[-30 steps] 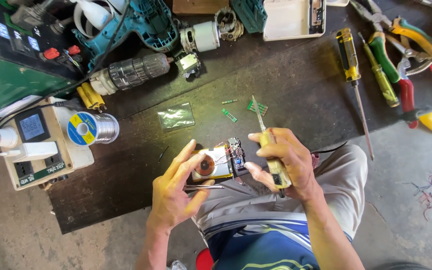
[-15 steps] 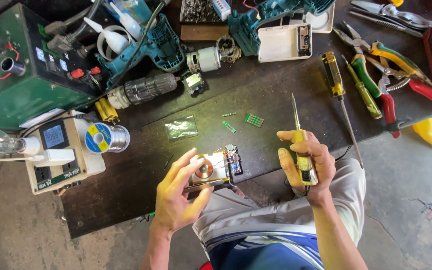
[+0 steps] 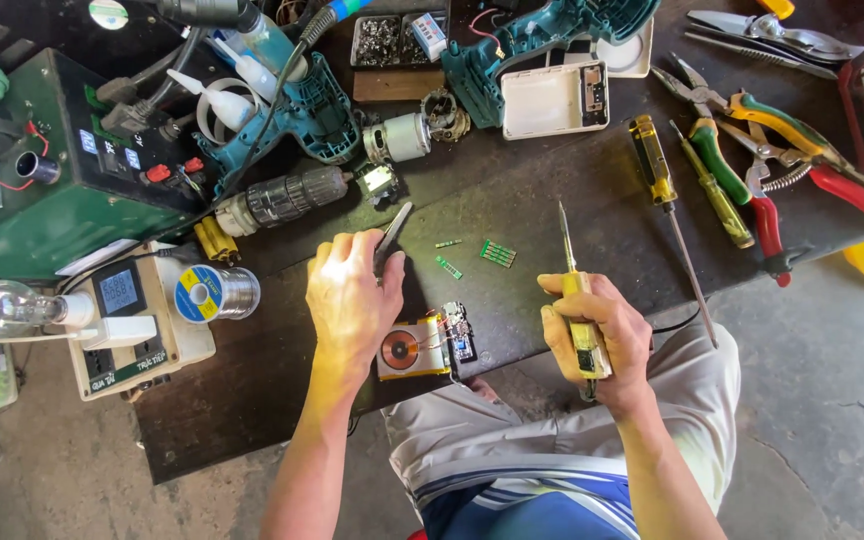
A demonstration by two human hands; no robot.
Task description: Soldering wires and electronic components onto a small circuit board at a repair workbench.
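My left hand lies knuckles-up on the dark workbench, fingers curled closed around a slim grey tool, probably tweezers, whose tip juts up and away past my fingertips; the grip sits far back on the tool, which leaves the working end free and in sight. My right hand is closed in a fist around the yellow handle of a soldering iron; the metal shaft points away from me, upright over the bench and well apart from my left hand, which keeps the tip off everything nearby. The small circuit board with a copper coil rests at the near edge of the bench between both hands, touching neither; it lies just beside my left wrist, coil side up, within reach of either tool. Three small green board pieces lie beyond it in the open patch; a solder spool stands to the left, near the tester box; screwdrivers and pliers lie well apart on the right.
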